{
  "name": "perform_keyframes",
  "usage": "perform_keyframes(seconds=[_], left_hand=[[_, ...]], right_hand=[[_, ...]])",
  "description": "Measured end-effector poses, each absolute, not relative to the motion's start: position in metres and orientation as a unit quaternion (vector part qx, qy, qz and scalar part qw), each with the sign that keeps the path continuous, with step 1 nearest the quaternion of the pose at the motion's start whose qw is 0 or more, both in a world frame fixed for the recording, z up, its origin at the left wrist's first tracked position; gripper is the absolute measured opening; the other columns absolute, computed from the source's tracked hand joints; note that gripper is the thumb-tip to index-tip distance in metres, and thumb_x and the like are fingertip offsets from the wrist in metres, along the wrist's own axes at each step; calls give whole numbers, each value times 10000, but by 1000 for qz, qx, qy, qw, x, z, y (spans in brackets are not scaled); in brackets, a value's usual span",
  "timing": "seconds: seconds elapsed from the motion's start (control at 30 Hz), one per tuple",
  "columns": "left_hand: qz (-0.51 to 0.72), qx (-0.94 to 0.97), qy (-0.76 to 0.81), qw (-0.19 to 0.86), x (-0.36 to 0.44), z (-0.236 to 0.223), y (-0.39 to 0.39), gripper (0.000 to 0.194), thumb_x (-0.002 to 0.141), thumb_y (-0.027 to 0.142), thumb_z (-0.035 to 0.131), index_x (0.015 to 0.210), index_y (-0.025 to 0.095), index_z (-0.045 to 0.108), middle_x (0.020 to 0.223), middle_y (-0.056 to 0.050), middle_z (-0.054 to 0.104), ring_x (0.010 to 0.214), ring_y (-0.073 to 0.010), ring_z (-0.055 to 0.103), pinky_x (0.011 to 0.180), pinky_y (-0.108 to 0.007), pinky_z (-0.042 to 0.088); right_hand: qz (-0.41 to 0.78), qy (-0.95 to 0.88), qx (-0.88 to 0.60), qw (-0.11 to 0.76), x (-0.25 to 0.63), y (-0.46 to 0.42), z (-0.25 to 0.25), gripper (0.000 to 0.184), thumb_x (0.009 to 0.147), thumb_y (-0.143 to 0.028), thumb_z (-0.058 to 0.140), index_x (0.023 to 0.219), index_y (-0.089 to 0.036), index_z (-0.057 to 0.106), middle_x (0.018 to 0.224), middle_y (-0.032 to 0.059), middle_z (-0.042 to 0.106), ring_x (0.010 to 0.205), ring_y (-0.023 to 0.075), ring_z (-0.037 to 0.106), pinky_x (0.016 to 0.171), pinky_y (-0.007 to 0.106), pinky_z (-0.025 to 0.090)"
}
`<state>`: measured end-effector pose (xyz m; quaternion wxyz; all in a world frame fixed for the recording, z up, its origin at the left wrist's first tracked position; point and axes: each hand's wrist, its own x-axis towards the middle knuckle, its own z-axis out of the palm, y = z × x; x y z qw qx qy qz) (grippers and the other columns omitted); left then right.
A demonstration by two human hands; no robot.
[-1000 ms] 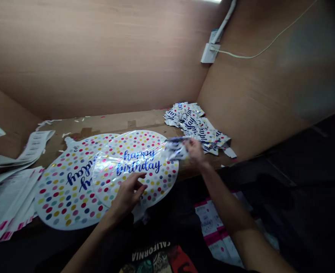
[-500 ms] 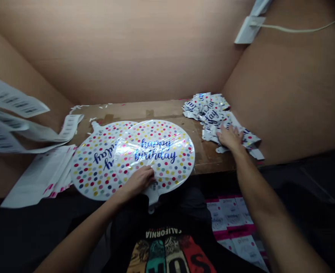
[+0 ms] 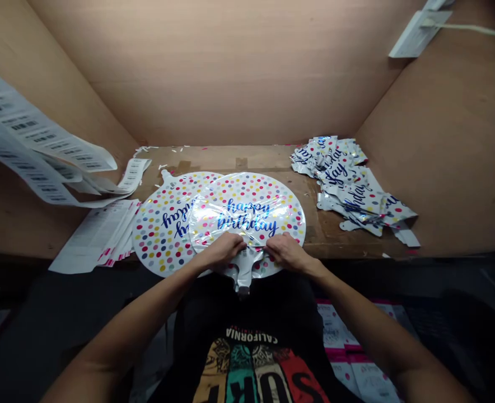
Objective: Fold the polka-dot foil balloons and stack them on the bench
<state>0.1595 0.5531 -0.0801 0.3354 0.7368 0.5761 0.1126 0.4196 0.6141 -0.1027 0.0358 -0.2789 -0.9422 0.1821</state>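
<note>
Worn wooden bench [image 3: 230, 159]: left hand [image 3: 222, 250], right hand [image 3: 287, 252] lie unclenched on glossy round polka-dot foil balloon [image 3: 247, 193], flanking its silver neck [image 3: 244, 277] at six o'clock.

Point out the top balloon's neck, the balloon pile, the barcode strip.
Top balloon's neck [image 3: 244, 272], head view, middle of the silver tab.
Balloon pile [image 3: 348, 182], head view, middle of the pile.
Barcode strip [image 3: 133, 173], head view, end lying on the table.
</note>
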Motion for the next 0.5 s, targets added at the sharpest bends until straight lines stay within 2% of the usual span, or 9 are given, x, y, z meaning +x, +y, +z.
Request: perform_keyframes(seconds=[0.03,0.1,0.2,0.23,0.3,0.37,0.4,0.47,0.5], left_hand=[[119,734,574,343,158,-78,554,372,1024,373,487,740,186,637,750,-45,639,707,-180,556,709,-285,377],[139,739,556,353,152,-74,553,258,963,394,597,837,180,668,832,-43,668,750,-180,572,700,-270,379],[170,738,547,357,142,-72,550,196,858,325,713,993,184,693,917,-34,700,802,-180,603,708,-250,399],[176,730,555,357,139,-71,550,168,870,299,690,992,184,699,904,-31,705,793,-175,610,711,-247,404],[181,716,571,358,135,-70,553,154,939,277,589,941,182,710,855,-28,711,764,-165,618,711,-246,410],[181,716,573,354,133,-68,559,224,978,289,533,912,179,717,854,-34,722,773,-166,628,717,-248,416],[181,719,572,352,132,-67,563,242,986,295,522,905,178,718,856,-36,727,783,-170,633,720,-249,419],[189,721,568,350,131,-65,571,248,989,303,524,890,177,714,858,-34,732,808,-176,644,729,-250,427],[195,722,565,349,130,-64,575,248,990,307,528,884,179,711,861,-31,733,820,-178,650,736,-251,433]], right_hand=[[197,-938,-285,35,420,619,-101,370,1105,-333,414,841,-181,624,851,53,682,795,181,573,806,310,329],[226,-923,-309,34,421,627,-95,402,1110,-334,390,826,-183,631,822,46,680,746,169,567,753,290,335],[269,-903,-333,30,421,633,-86,455,1118,-361,352,842,-184,667,795,50,681,709,170,575,707,278,358],[278,-903,-325,38,421,633,-83,422,1109,-398,387,911,-183,692,838,57,698,742,178,598,719,277,378],[264,-916,-294,69,419,630,-79,383,1033,-507,559,1177,-177,690,1049,97,728,914,221,646,802,294,425],[203,-937,-270,90,415,626,-78,540,947,-513,697,1358,-173,610,1223,142,700,1085,274,635,911,338,425],[168,-945,-267,85,413,624,-78,485,958,-463,694,1337,-170,619,1212,148,705,1094,282,633,936,354,410],[120,-953,-272,57,409,622,-79,218,1040,-315,557,1144,-169,681,1050,123,738,977,252,652,917,355,384],[115,-953,-278,47,407,623,-79,220,1062,-263,486,1043,-171,685,966,106,739,896,228,648,885,342,378]])
